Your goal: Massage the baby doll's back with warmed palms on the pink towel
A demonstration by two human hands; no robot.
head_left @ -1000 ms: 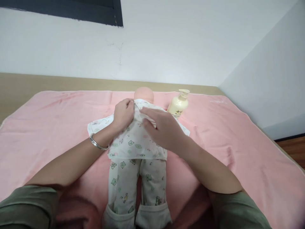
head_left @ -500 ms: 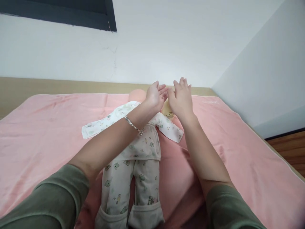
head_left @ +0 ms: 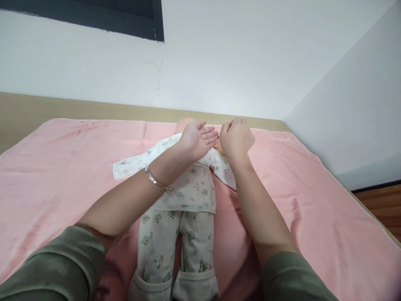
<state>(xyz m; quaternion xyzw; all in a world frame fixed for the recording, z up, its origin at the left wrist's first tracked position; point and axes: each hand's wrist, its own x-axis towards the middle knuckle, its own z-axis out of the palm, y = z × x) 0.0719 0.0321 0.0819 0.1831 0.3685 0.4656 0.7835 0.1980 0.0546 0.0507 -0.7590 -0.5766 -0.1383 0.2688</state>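
My right grip [head_left: 237,137] has just curled at the bottle [head_left: 221,149], so work seems there; its hold I cannot tell. My left grip [head_left: 198,141] is released, palm up.

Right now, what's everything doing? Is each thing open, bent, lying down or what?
left hand: open, palm up
right hand: fingers bent, fingertips hidden
doll: dressed, lying down
shirt: on the doll, arms spread sideways
trousers: on, ends look turned up
bottle: mostly hidden behind the right hand
pink cloth: spread out, wrinkled
bracelet: being worn
green sleeves: pushed up
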